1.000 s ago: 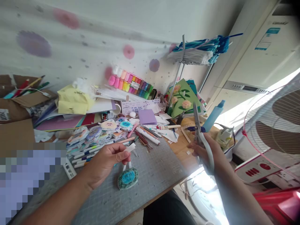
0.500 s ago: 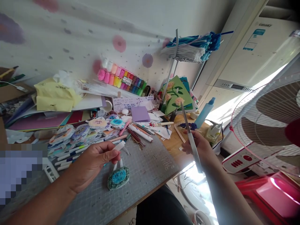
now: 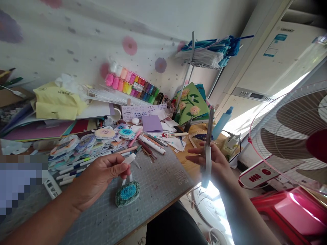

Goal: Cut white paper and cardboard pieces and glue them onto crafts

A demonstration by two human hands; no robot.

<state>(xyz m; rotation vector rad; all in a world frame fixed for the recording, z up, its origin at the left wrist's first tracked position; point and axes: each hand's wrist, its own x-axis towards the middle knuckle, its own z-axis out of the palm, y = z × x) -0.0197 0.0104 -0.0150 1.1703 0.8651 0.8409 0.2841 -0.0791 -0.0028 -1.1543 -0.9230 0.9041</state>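
Note:
Pinched between the thumb and fingers of my left hand [image 3: 104, 173] is a white strip [image 3: 129, 158], its end poking out past the fingertips. From below those fingers hangs a looped white band joined to an oval teal-and-blue charm [image 3: 127, 194], just over the grey cutting mat [image 3: 158, 190]. My right hand [image 3: 217, 158] holds scissors [image 3: 209, 136] past the mat's right edge. The scissors are seen nearly edge-on with their blades pointing up, and several fingers stretch out to the left behind the grey handle.
Paper cutouts [image 3: 65, 146] and markers crowd the mat's back left. A clay set [image 3: 133, 83] leans by the wall. Folded purple paper [image 3: 152, 123] lies mid-table. A blue bottle [image 3: 222, 122], a fan [image 3: 286, 126] and a red stool [image 3: 293, 214] are at right.
The scissors have turned more upright and edge-on in my right hand, whose fingers now reach further left. My left hand keeps its pinch on the white strip. The view has shifted slightly.

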